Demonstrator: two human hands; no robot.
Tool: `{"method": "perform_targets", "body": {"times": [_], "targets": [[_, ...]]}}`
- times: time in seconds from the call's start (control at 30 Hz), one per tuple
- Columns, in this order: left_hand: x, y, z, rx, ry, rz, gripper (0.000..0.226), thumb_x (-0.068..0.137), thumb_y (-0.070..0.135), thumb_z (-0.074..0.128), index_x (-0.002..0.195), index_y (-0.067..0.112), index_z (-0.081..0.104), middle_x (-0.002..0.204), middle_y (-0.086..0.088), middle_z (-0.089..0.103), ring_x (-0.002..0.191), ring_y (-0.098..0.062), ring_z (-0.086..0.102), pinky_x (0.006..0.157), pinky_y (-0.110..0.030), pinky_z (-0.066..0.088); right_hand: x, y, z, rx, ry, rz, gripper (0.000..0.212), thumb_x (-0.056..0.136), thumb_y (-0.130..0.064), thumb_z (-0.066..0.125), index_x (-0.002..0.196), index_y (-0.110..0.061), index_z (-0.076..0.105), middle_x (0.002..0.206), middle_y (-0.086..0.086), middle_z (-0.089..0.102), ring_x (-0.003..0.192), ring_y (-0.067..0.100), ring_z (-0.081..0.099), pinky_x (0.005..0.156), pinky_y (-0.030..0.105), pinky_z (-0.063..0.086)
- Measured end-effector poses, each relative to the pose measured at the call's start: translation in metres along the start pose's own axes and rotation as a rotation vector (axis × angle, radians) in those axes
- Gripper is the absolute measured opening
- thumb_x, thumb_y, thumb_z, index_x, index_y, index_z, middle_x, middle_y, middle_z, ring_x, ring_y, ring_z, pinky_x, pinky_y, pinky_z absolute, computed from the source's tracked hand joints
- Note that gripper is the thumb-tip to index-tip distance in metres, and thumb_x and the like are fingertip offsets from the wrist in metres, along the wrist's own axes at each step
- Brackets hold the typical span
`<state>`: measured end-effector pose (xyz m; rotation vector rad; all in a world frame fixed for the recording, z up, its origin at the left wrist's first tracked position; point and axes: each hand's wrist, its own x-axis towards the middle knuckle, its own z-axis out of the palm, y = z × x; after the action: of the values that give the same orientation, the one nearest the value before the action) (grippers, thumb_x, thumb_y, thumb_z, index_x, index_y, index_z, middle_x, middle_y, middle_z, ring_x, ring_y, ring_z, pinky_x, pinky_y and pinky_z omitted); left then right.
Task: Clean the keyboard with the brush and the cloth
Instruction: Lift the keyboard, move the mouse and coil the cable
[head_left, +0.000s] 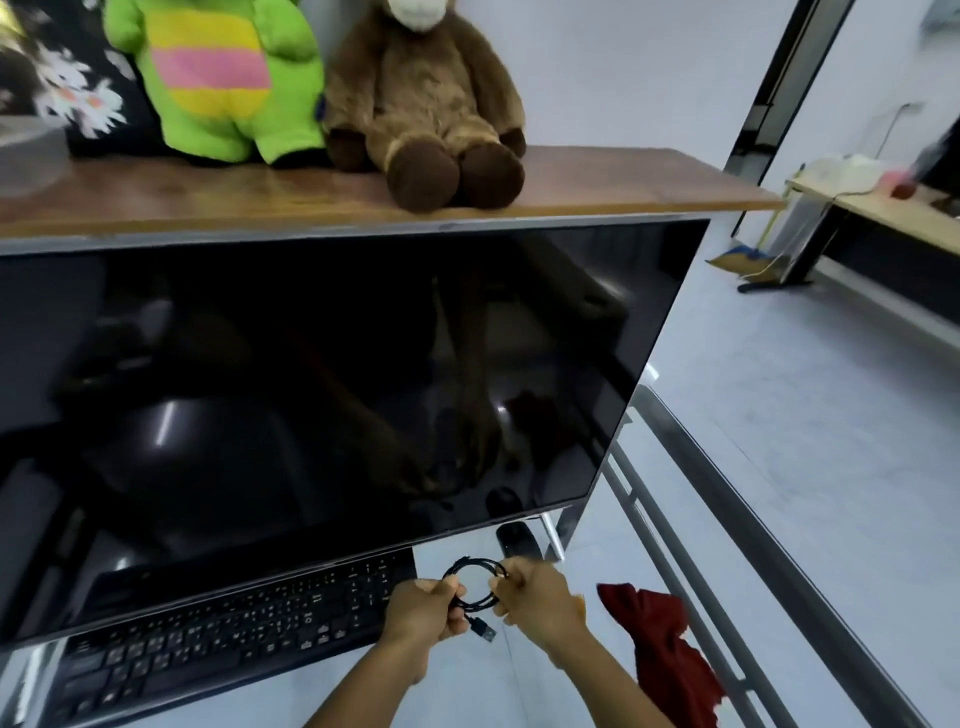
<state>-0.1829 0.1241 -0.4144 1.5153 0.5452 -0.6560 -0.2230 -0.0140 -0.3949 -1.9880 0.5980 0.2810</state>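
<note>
Both hands are gripping a coiled black cable (475, 584) just right of the keyboard (234, 623): left hand (423, 610) fingers are closing around the coil's 9 o'clock side, right hand (537, 597) fingers are pinching its 3 o'clock side, USB plug (485, 631) dangling at 6 o'clock. The keyboard is lying on the white surface (467, 686), partly tucked under the dark monitor (337, 389), with a black mouse (514, 540) at 12 o'clock from the hands. The red cloth (660, 649) is sitting at 3 o'clock from the hands, near the surface's right edge; no brush is showing.
</note>
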Motion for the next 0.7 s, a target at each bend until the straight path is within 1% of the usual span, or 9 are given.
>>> {"method": "perform_targets", "body": {"times": [0.07,0.1,0.2,0.27,0.33,0.4,0.53,0.6,0.7], "targets": [[0.012,-0.002,0.000,0.115,0.020,0.044,0.021,0.093,0.008,0.061,0.077,-0.007,0.061,0.052,-0.010,0.056,0.046,-0.020,0.055,0.052,-0.034,0.056,0.017,0.005,0.010,-0.141,0.004,-0.032,0.024,0.089,-0.007,0.049,0.067,-0.014,0.048,0.073,0.010,0.062,0.061,0.020,0.060,0.060,0.036,0.051],[0.016,-0.001,-0.001,0.170,0.028,0.073,0.021,0.091,0.006,0.062,0.073,-0.004,0.058,0.048,-0.008,0.055,0.044,-0.020,0.055,0.053,-0.036,0.057,0.024,0.007,0.014,-0.227,0.007,-0.050,0.028,0.090,-0.008,0.049,0.063,-0.016,0.043,0.071,0.011,0.060,0.066,0.025,0.063,0.058,0.034,0.047],[0.027,0.002,-0.001,0.288,0.054,0.131,0.027,0.089,0.003,0.063,0.067,0.003,0.049,0.050,-0.011,0.054,0.044,-0.022,0.056,0.053,-0.038,0.058,0.041,0.017,0.026,-0.387,0.027,-0.114,0.042,0.094,-0.014,0.051,0.060,-0.022,0.029,0.063,-0.001,0.044,0.062,0.016,0.053,0.047,0.014,0.029],[0.032,0.002,-0.001,0.344,0.071,0.160,0.029,0.089,0.002,0.062,0.064,0.002,0.049,0.057,-0.016,0.056,0.051,-0.027,0.062,0.058,-0.040,0.059,0.045,0.017,0.029,-0.423,0.045,-0.116,0.034,0.096,-0.014,0.050,0.065,-0.017,0.035,0.078,0.007,0.050,0.062,0.011,0.043,0.051,0.015,0.027],[0.037,-0.001,-0.001,0.417,0.093,0.193,0.026,0.089,0.002,0.060,0.064,0.002,0.053,0.064,-0.017,0.060,0.062,-0.030,0.068,0.064,-0.040,0.060,0.048,0.016,0.032,-0.461,0.038,-0.091,0.015,0.096,-0.012,0.048,0.081,-0.011,0.047,0.095,0.012,0.053,0.080,0.019,0.050,0.063,0.017,0.032],[0.038,-0.005,0.000,0.553,0.119,0.237,0.021,0.088,0.003,0.055,0.067,0.005,0.053,0.067,-0.009,0.060,0.060,-0.020,0.061,0.055,-0.027,0.050,0.051,0.018,0.036,-0.456,0.044,-0.104,0.009,0.096,-0.010,0.048,0.100,-0.008,0.056,0.098,0.010,0.050,0.092,0.023,0.054,0.064,0.015,0.032],[0.029,-0.005,0.006,0.835,0.092,0.335,0.012,0.096,0.016,0.049,0.096,0.005,0.055,0.101,-0.012,0.060,0.070,-0.013,0.051,0.046,-0.016,0.031,0.054,0.022,0.043,-0.427,0.086,-0.152,0.033,0.094,-0.002,0.049,0.127,-0.006,0.053,0.114,0.012,0.056,0.068,0.007,0.048,0.053,0.006,0.034],[0.025,-0.004,0.007,0.936,0.083,0.369,0.029,0.100,0.021,0.045,0.121,0.001,0.048,0.123,-0.014,0.048,0.078,-0.012,0.045,0.053,-0.015,0.032,0.056,0.025,0.045,-0.411,0.093,-0.160,0.032,0.095,-0.002,0.048,0.125,-0.006,0.056,0.118,0.015,0.055,0.056,0.003,0.041,0.047,0.004,0.034],[0.021,-0.009,0.003,1.007,0.131,0.432,0.051,0.101,0.022,0.042,0.142,-0.003,0.026,0.137,-0.013,0.033,0.087,-0.014,0.051,0.071,-0.019,0.040,0.058,0.027,0.046,-0.401,0.099,-0.174,0.034,0.096,-0.004,0.048,0.130,-0.008,0.054,0.124,0.014,0.052,0.056,-0.001,0.039,0.049,0.000,0.035]]}}
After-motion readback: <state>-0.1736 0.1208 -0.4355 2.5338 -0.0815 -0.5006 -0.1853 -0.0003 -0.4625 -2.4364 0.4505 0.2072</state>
